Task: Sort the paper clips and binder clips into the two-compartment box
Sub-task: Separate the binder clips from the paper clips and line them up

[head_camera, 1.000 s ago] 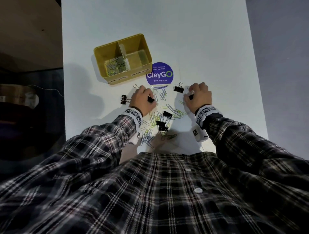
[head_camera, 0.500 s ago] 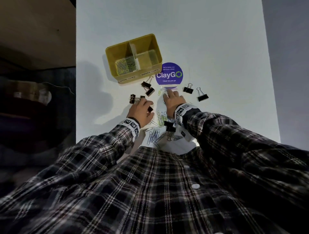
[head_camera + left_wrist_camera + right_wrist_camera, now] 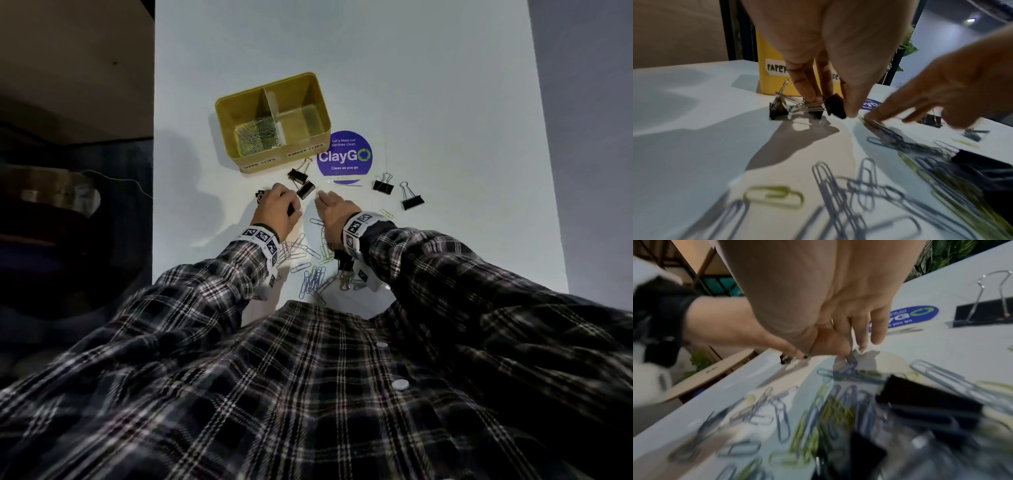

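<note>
The yellow two-compartment box [image 3: 255,163] stands at mid-table, with several paper clips [image 3: 257,135] in its left compartment. Just in front of it my left hand [image 3: 287,202] pinches a black binder clip [image 3: 835,105] between thumb and fingers on the table. My right hand [image 3: 322,197] is close beside it, and its thumb and forefinger pinch a paper clip [image 3: 851,360] at the far end of the loose pile [image 3: 310,263]. Two binder clips [image 3: 301,181] lie between my left hand and the box.
A round purple ClayGo sticker [image 3: 344,157] lies right of the box. Two more black binder clips [image 3: 383,185] [image 3: 412,201] sit to its right. Another binder clip [image 3: 778,108] stands left of my fingers. Black binder clips [image 3: 920,404] lie among the pile.
My right hand has moved left from the binder clips on the right to the paper clips below the sticker and pinched one. My left hand stayed by the binder clips near the box.
</note>
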